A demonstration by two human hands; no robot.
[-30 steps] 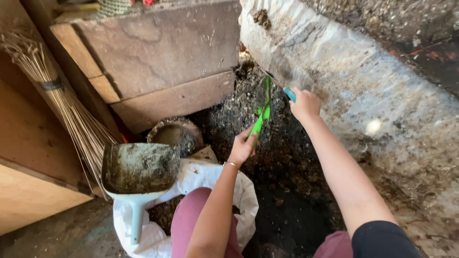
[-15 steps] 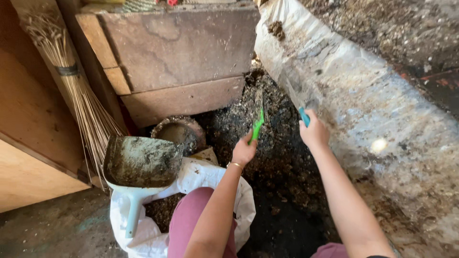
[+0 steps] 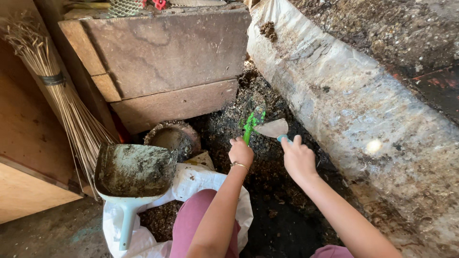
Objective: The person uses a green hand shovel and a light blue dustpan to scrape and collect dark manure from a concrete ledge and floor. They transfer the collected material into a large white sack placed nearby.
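My left hand (image 3: 240,153) grips the handle of a small green hand rake (image 3: 250,125), its prongs down in the dark soil (image 3: 229,119). My right hand (image 3: 299,160) holds a small trowel (image 3: 275,129) by its blue handle, the pale blade pointing left and almost touching the rake. Both tools sit over the soil heaped in the corner between the wooden boards (image 3: 167,62) and the plastic-covered ledge (image 3: 344,95).
A pale blue dustpan (image 3: 131,174) caked with soil rests on an open white sack (image 3: 191,184) by my knee. A round pot (image 3: 172,136) sits behind it. A straw broom (image 3: 57,91) leans against a wooden cabinet (image 3: 24,157) on the left.
Both hands have dropped lower and nearer to me. The trowel blade has swung in beside the rake, and the view has tilted down slightly.
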